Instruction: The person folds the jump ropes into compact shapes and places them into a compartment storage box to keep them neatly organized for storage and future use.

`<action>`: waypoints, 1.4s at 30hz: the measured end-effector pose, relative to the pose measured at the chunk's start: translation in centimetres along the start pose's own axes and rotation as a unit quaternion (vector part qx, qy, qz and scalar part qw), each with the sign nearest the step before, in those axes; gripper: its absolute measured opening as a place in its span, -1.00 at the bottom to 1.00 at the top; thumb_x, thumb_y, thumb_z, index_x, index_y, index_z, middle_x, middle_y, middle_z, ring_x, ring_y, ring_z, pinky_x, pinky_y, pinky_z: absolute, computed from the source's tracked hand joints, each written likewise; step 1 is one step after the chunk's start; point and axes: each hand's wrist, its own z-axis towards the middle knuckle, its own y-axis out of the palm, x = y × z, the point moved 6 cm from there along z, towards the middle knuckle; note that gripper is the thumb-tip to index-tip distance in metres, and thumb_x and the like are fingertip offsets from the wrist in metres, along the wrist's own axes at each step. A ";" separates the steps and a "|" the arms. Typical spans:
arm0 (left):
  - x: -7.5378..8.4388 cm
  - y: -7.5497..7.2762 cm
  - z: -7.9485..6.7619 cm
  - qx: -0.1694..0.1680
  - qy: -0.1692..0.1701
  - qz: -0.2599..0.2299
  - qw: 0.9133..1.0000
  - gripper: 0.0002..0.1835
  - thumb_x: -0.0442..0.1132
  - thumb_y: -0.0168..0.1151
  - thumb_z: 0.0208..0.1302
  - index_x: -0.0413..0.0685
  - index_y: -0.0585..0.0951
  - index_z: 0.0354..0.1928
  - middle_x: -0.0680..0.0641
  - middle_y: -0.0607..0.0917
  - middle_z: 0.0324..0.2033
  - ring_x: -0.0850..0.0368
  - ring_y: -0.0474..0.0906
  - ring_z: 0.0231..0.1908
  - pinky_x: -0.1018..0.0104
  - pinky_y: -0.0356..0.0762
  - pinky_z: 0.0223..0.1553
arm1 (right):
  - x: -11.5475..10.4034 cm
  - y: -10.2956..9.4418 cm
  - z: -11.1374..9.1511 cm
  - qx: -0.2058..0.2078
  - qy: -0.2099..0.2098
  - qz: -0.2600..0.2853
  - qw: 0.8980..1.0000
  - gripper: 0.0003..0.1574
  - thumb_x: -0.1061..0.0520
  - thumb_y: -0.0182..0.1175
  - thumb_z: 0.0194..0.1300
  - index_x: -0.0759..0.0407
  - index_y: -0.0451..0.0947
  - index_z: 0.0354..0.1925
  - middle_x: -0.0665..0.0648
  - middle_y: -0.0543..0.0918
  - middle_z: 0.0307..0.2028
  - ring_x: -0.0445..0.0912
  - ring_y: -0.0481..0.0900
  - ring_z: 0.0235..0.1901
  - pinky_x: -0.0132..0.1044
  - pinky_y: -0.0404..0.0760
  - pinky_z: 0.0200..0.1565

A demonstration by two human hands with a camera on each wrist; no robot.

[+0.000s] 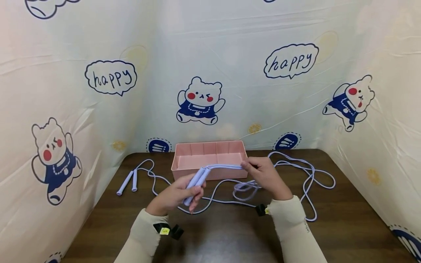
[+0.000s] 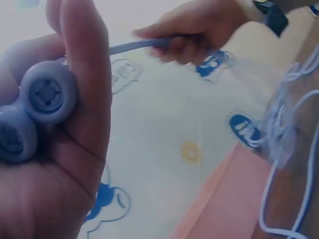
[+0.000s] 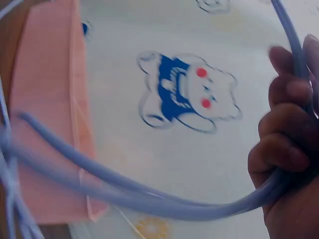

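In the head view, my left hand point(image 1: 174, 195) grips the two lilac handles point(image 1: 197, 179) of a jump rope side by side, tilted up to the right. The handles' round ends point(image 2: 48, 92) face the left wrist camera. The rope's doubled cord point(image 1: 225, 166) runs from the handle tips to my right hand point(image 1: 265, 176), whose fingers point(image 3: 279, 119) curl round both strands. Beyond that hand, more lilac cord point(image 1: 310, 175) lies in loose loops on the table. Another pair of lilac handles point(image 1: 126, 183) lies at the left, with its cord point(image 1: 158, 179) trailing toward the middle.
Behind the hands stands a pink box point(image 1: 227, 174) with a divider inside. A small loose coil of cord point(image 1: 245, 188) lies in front of it on the dark wooden table point(image 1: 217, 233). A printed curtain point(image 1: 250, 102) encloses the back and sides.
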 end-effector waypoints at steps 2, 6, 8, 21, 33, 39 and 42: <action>0.6 0.0 -0.3 0.002 0.023 -0.027 0.999 -0.84 -0.31 -0.15 0.56 -0.27 0.33 0.00 -0.05 0.49 -0.45 0.20 0.54 -0.59 0.32 0.60 -0.55 | -0.5 -1.0 -0.2 0.004 -0.012 -0.005 1.000 -0.84 0.32 0.23 0.31 0.13 0.67 -0.38 -0.03 0.57 -0.52 -0.17 0.41 -0.53 -0.29 0.40 -0.50; 1.8 0.1 -0.8 -0.010 0.084 -0.073 0.994 -0.82 -0.35 -0.25 0.57 -0.21 0.34 0.03 -0.02 0.48 -0.43 0.23 0.54 -0.55 0.36 0.60 -0.51 | -1.5 -2.1 -0.4 -0.006 -0.023 -0.020 1.000 -0.85 0.33 0.26 0.28 0.17 0.72 -0.22 0.02 0.71 -0.31 -0.16 0.52 -0.42 -0.33 0.53 -0.38; 2.5 0.1 -1.1 -0.010 0.123 -0.093 0.988 -0.80 -0.34 -0.28 0.57 -0.22 0.34 0.05 -0.02 0.46 -0.42 0.23 0.53 -0.55 0.37 0.60 -0.50 | -1.8 -2.4 -0.2 -0.015 -0.028 -0.028 0.999 -0.84 0.31 0.25 0.30 0.17 0.72 -0.19 0.01 0.72 -0.27 -0.17 0.54 -0.38 -0.33 0.54 -0.33; 4.2 -3.2 -2.2 0.176 0.190 -0.181 0.949 -0.79 -0.33 -0.33 0.58 -0.26 0.28 0.08 -0.06 0.41 -0.39 0.22 0.42 -0.57 0.41 0.59 -0.46 | 0.0 -3.9 1.3 -0.047 -0.030 -0.125 0.991 -0.82 0.17 0.23 0.36 0.13 0.72 -0.12 0.04 0.72 -0.18 -0.10 0.64 -0.17 -0.07 0.61 -0.15; 0.7 -5.2 -1.2 0.390 0.062 -0.148 0.907 -0.70 -0.18 -0.12 0.55 -0.26 0.24 0.12 -0.04 0.39 -0.41 0.20 0.34 -0.59 0.36 0.52 -0.42 | -2.1 -1.5 0.2 -0.083 -0.109 -0.244 0.960 -0.77 0.06 0.27 0.33 0.07 0.71 -0.08 -0.12 0.55 -0.47 -0.22 0.40 -0.50 -0.28 0.45 -0.45; -0.7 -5.7 -1.1 0.436 0.007 -0.097 0.894 -0.75 -0.23 -0.17 0.57 -0.27 0.26 0.09 -0.08 0.38 -0.41 0.21 0.28 -0.61 0.36 0.48 -0.49 | -3.7 0.9 -0.6 -0.117 -0.172 -0.296 0.932 -0.87 0.05 0.30 0.28 0.07 0.71 -0.30 -0.13 0.55 -0.55 -0.26 0.38 -0.60 -0.33 0.47 -0.51; -1.1 -5.7 -0.8 0.443 -0.022 -0.035 0.895 -0.78 -0.26 -0.17 0.56 -0.23 0.26 0.10 -0.11 0.37 -0.41 0.20 0.26 -0.63 0.37 0.43 -0.57 | -4.1 1.8 -1.0 -0.133 -0.172 -0.307 0.927 -0.87 0.01 0.29 0.29 0.00 0.69 -0.36 -0.17 0.51 -0.59 -0.26 0.37 -0.62 -0.32 0.46 -0.54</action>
